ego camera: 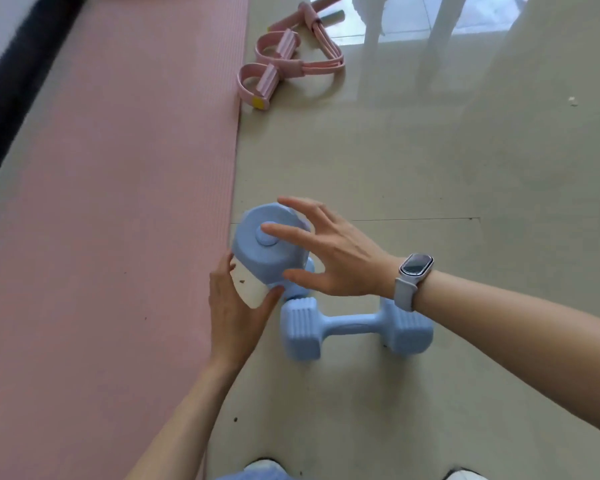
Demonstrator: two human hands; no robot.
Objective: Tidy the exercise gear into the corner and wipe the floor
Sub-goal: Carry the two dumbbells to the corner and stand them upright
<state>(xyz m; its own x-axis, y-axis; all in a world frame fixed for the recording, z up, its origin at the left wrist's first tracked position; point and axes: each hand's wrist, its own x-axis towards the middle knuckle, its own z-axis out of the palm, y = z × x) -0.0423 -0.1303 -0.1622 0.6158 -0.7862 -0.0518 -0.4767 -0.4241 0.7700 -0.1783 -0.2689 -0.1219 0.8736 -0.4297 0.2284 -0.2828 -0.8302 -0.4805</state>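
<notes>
Mat: a pink exercise mat lies flat on the floor along the left side, with a dark strip beside its far left edge.
Left hand: the left hand is at the mat's right edge, fingers straight and spread, its fingertips at the lower side of the upright dumbbell — no curl around it.
Upright dumbbell: a light-blue dumbbell stands on end, tilted a little, just beside the mat; its top face with a round cap faces the camera.
Pedal puller: a pink resistance pedal puller lies on the floor far ahead, next to the mat edge, well apart from the dumbbells.
Right hand: the right hand hovers over the upright dumbbell, fingers splayed and open — whether they touch it is unclear; a smartwatch sits on the wrist.
Second dumbbell: another blue dumbbell lies on its side on the beige tiled floor, just under the right wrist.
</notes>
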